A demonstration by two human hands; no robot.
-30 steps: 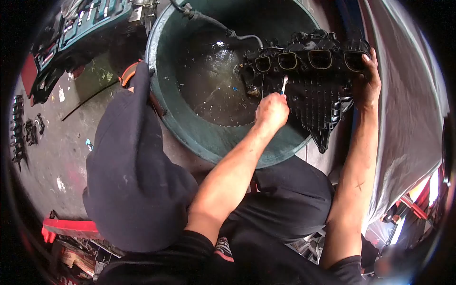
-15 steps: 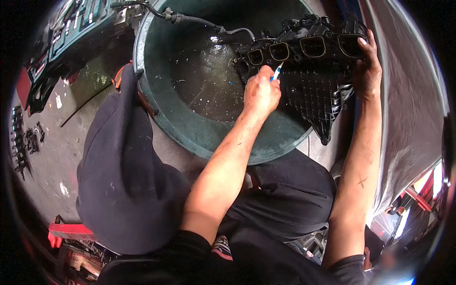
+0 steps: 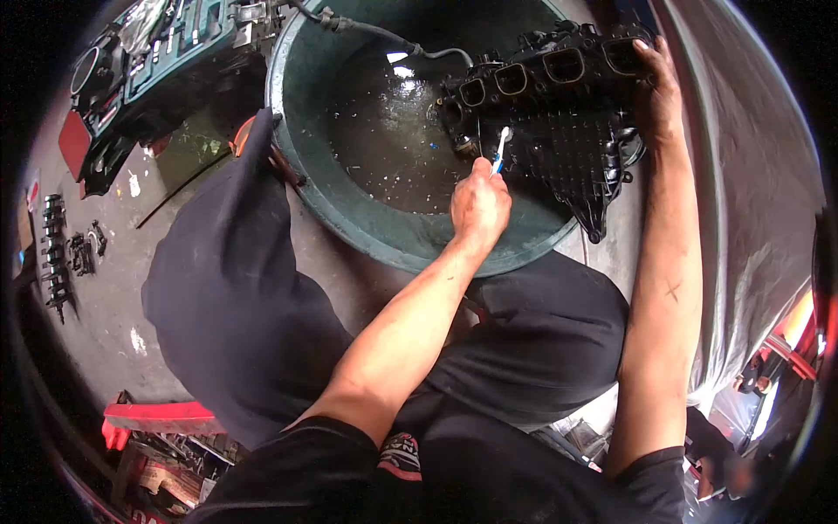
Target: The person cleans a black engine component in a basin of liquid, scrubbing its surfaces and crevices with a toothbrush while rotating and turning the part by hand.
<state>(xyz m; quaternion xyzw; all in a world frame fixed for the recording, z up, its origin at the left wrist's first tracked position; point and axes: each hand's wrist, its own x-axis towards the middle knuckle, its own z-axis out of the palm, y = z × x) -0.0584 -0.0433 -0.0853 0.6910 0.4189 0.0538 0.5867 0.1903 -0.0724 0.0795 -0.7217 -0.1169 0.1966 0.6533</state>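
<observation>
My left hand (image 3: 482,203) is closed round the handle of a blue-and-white toothbrush (image 3: 501,150). Its white bristle head points up, just below the row of ports on a black engine intake manifold (image 3: 567,131). Whether the bristles touch the plastic I cannot tell. At the manifold's right end, my right hand (image 3: 661,92) grips it with the thumb over the top by the last port; the other fingers are mostly hidden. The manifold is tilted over the right side of a big green tub (image 3: 336,205) with murky water in its bottom.
A hose (image 3: 375,33) reaches over the tub rim towards the manifold. On the left stands a teal tool tray (image 3: 179,44). A camshaft-like part (image 3: 54,258) and small black parts (image 3: 85,249) lie on the floor. Grey plastic sheeting (image 3: 742,175) hangs at the right.
The toothbrush has come away from the port rims to a spot lower on the manifold, its head now showing. The right hand keeps its hold. The whole view has shifted slightly.
</observation>
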